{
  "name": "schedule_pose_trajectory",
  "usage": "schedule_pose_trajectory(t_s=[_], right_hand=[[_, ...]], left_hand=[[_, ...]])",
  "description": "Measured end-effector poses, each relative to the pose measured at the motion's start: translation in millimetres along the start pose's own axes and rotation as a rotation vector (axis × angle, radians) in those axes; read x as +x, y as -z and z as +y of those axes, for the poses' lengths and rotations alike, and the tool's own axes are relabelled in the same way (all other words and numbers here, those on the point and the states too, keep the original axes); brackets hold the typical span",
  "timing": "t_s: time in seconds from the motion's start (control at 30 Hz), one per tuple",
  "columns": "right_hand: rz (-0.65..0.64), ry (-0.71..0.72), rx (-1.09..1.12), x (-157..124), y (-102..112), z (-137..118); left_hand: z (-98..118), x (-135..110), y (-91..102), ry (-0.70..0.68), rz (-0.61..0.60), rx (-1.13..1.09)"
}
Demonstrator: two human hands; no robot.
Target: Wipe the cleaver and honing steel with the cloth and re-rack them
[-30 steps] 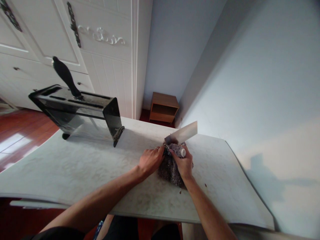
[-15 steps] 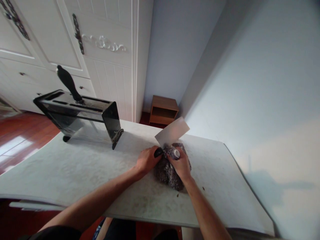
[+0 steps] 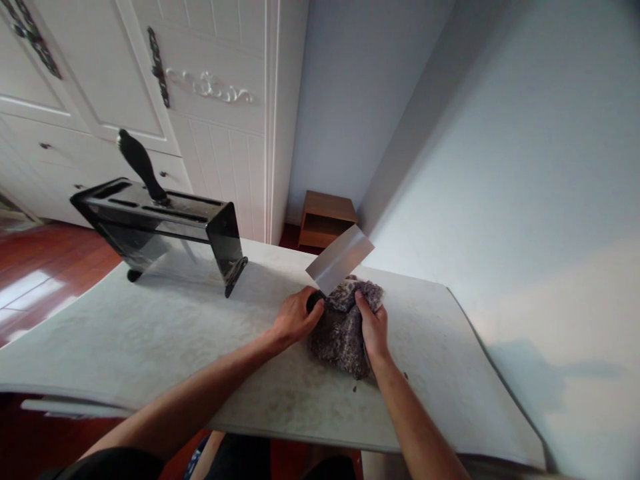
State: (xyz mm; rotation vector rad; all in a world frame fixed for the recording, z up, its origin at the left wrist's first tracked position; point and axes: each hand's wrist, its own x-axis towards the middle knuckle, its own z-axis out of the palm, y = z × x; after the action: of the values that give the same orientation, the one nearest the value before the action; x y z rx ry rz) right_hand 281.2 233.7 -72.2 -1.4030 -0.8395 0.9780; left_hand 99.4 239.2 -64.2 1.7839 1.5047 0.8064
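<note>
My left hand (image 3: pixel 299 315) is closed around the black handle of a cleaver (image 3: pixel 340 259), whose broad shiny blade tilts up and to the right above the table. A fuzzy grey-brown cloth (image 3: pixel 343 340) hangs bunched below the blade and against the handle. My right hand (image 3: pixel 374 327) grips the cloth at its right side, thumb on top, close to the blade's lower edge. Part of the cleaver's handle is hidden by my fingers and the cloth.
A black knife block (image 3: pixel 160 220) with clear sides stands at the table's left, one black-handled knife upright in it. The white table (image 3: pixel 240 400) carries small dark crumbs. A wall (image 3: pixel 525 200) borders the right; a white wardrobe (image 3: pixel 220 133) and brown nightstand (image 3: pixel 327 220) stand behind.
My right hand has shifted slightly right, its grip on the cloth changed from a bunched pinch to a wider hold. The cleaver has moved slightly up and left.
</note>
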Motion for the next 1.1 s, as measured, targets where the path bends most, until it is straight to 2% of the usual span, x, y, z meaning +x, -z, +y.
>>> schedule_pose_trajectory(t_s=[0.13, 0.3, 0.4, 0.47, 0.57, 0.63, 0.7, 0.8, 0.87, 0.97, 1.1], right_hand=[[0.066, -0.035, 0.128, -4, -4, -7], [0.131, -0.071, 0.291, 0, -5, -10], [0.186, -0.048, 0.306, 0, -4, -8], [0.151, 0.003, 0.331, -4, -3, -4], [-0.091, 0.179, 0.175, -12, -2, 3], [-0.255, 0.368, -0.074, -16, -3, 6], [-0.334, 0.589, -0.285, -17, -4, 9], [-0.363, 0.877, -0.449, -14, -6, 11], [-0.372, 0.985, -0.530, -12, -7, 12], [-0.387, 1.046, -0.633, -10, -6, 13], [-0.361, 1.053, -0.802, -8, -6, 11]], left_hand=[[-2, 3, -2.6, -0.003, -0.015, -0.016], [-5, 8, -7.0, 0.014, -0.045, 0.112], [-5, 7, -7.2, 0.004, -0.061, 0.186], [-3, 6, -6.3, -0.005, -0.092, 0.233], [-1, 3, -4.9, -0.020, -0.138, 0.296], [0, 1, -4.7, -0.041, -0.153, 0.329], [-1, 0, -4.9, -0.064, -0.165, 0.358], [0, -2, -5.2, -0.090, -0.185, 0.395], [1, -3, -4.8, -0.104, -0.199, 0.411], [3, -3, -3.1, -0.118, -0.230, 0.432], [5, -1, -0.7, -0.160, -0.267, 0.503]])
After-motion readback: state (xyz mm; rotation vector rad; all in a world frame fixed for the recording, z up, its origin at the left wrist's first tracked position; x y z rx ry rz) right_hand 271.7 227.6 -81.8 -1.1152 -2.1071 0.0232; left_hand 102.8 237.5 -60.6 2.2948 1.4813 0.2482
